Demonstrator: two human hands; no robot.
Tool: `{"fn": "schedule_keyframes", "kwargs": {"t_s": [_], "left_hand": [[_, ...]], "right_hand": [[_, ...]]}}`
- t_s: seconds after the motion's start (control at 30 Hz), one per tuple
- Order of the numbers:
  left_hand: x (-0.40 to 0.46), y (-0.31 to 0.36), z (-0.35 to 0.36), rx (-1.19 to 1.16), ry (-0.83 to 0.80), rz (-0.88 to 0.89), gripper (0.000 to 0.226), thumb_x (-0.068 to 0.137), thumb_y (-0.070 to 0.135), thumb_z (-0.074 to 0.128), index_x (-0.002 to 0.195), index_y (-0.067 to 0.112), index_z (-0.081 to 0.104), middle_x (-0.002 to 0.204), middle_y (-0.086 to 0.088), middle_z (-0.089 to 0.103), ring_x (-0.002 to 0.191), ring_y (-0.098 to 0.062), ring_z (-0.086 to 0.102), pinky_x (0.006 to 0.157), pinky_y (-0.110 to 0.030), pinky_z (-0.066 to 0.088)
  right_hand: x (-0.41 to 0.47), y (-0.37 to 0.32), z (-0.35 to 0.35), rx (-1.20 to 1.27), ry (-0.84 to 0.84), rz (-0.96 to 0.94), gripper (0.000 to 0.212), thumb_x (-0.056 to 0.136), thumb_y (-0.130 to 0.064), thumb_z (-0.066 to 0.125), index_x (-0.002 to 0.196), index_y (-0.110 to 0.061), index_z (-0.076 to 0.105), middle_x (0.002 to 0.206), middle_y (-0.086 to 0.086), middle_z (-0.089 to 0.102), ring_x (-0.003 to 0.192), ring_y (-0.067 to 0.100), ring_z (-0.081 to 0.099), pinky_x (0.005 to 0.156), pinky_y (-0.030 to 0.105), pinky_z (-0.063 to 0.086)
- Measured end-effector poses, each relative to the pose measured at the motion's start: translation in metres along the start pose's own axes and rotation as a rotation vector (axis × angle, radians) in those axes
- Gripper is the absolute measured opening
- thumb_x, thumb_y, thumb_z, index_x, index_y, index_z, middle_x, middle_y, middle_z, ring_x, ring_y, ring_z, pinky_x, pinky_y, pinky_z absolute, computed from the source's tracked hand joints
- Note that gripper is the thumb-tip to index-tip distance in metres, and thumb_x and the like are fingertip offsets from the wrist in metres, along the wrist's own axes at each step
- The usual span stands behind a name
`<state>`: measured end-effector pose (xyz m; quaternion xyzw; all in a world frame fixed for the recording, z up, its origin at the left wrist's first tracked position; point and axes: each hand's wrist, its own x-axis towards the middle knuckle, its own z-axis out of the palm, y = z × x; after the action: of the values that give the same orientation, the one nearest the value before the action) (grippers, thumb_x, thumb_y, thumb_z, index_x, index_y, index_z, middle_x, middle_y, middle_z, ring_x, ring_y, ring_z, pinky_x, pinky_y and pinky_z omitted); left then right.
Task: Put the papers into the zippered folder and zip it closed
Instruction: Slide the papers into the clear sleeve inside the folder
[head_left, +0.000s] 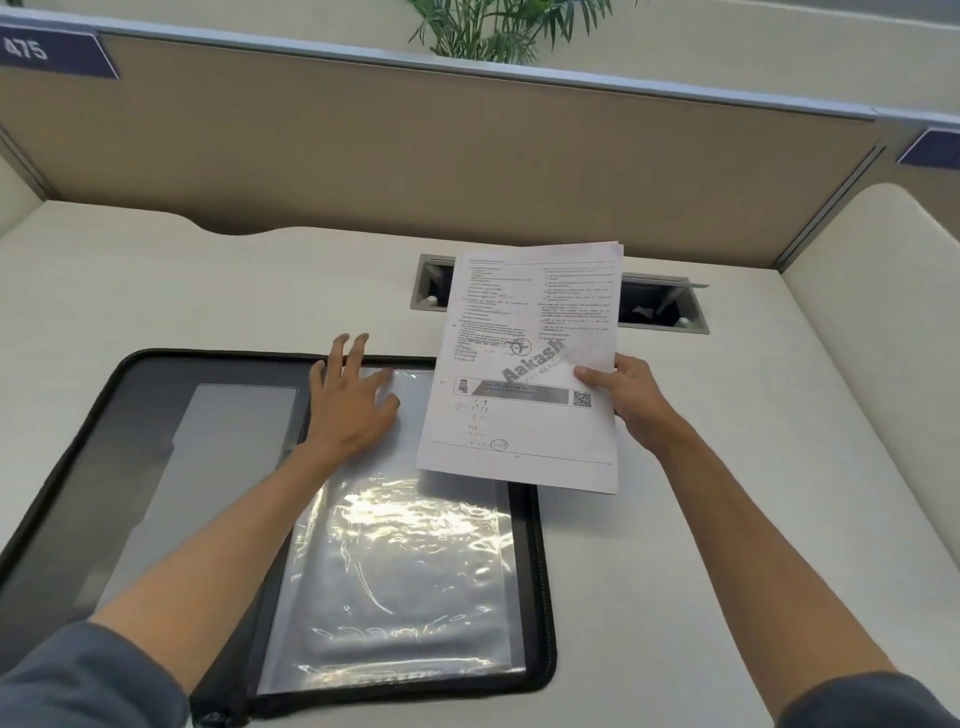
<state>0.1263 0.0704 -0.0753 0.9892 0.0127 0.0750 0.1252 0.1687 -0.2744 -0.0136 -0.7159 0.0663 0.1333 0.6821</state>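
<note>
So the person is just getting to the loading step: the right hand (626, 397) is pinching the papers (524, 364) by their right edge, holding them tilted up over the folder's (156, 467) far right corner. The folder is lying unzipped and open on the desk (182, 291). The left hand (348, 402) is resting flat, fingers spread, on the clear plastic sleeve (400, 571). Next move probably needs that sleeve opened so the sheets can slide in.
</note>
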Motion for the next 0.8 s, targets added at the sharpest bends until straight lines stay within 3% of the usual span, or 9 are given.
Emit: {"fn": "schedule_keyframes", "kwargs": {"t_s": [0.23,0.37,0.5,0.7,0.8], "left_hand": [[0.000,-0.007,0.007,-0.083,0.095,0.057,0.018,0.084,0.028,0.058,0.090,0.020,0.073,0.141,-0.006,0.049,0.141,-0.026,0.028,0.108,-0.049,0.021],[0.001,-0.009,0.003,-0.166,0.126,0.064,0.013,0.082,0.024,0.057,0.080,0.016,0.068,0.110,-0.001,0.063,0.119,-0.023,0.050,0.101,-0.040,0.023],[0.008,-0.008,-0.010,-0.243,0.015,0.049,0.016,0.078,0.029,0.048,0.080,0.018,0.058,0.082,0.003,0.063,0.086,-0.020,0.057,0.098,-0.032,0.022],[0.024,0.007,-0.030,-0.338,-0.221,0.028,0.028,0.090,0.034,0.028,0.098,0.017,0.050,0.076,-0.004,0.064,0.084,-0.018,0.056,0.096,-0.033,0.020],[0.032,0.016,-0.037,-0.419,-0.274,-0.024,0.031,0.096,0.026,0.023,0.077,0.026,0.047,0.071,0.002,0.054,0.075,-0.014,0.049,0.095,-0.038,0.023]], "right_hand": [[0.011,-0.009,-0.003,-0.016,0.035,-0.009,0.025,0.088,-0.005,0.066,0.113,-0.006,0.067,0.102,0.008,0.073,0.072,0.009,0.072,0.058,0.019,0.055],[0.018,-0.015,-0.001,-0.004,0.051,-0.023,0.025,0.089,-0.005,0.065,0.114,-0.006,0.066,0.103,0.007,0.072,0.072,0.009,0.072,0.058,0.020,0.055],[0.028,-0.021,0.007,0.021,0.073,-0.047,0.026,0.089,-0.004,0.065,0.115,-0.004,0.066,0.106,0.008,0.072,0.076,0.011,0.072,0.059,0.020,0.055],[0.046,-0.032,0.028,0.031,0.096,-0.106,0.028,0.090,-0.005,0.064,0.118,-0.006,0.066,0.111,0.006,0.071,0.091,0.018,0.070,0.073,0.027,0.056],[0.057,-0.042,0.035,0.052,0.143,-0.139,0.022,0.090,-0.005,0.064,0.111,-0.009,0.068,0.102,0.001,0.074,0.085,0.015,0.071,0.069,0.024,0.057]]}}
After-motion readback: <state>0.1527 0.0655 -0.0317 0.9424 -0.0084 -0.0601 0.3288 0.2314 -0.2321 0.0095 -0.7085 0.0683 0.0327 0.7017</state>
